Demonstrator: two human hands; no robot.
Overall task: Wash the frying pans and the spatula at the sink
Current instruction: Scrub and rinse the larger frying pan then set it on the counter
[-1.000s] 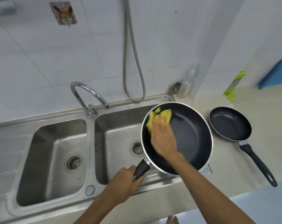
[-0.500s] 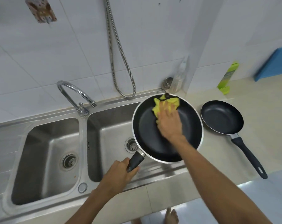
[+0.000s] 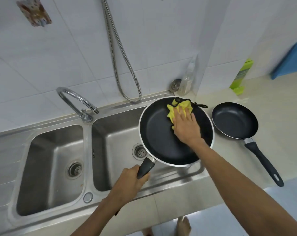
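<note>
Large black nonstick frying pan (image 3: 154, 133) held over the right steel sink basin (image 3: 113, 142); left hand (image 3: 129, 182) wrapped round its black handle. Right hand (image 3: 185, 128), fingers spread flat, presses soft yellow cloth (image 3: 179, 108) inside. Likely rigid, slick when wet; handle is the sure hold.

Black frying pans (image 3: 158, 133), yellow cloth (image 3: 180, 108), steel-grey sink (image 3: 110, 133), white wall tiles (image 3: 76, 48).

A black thing (image 3: 201, 105), perhaps the spatula, is mostly hidden behind the large pan (image 3: 154, 133)'s far rim.
</note>
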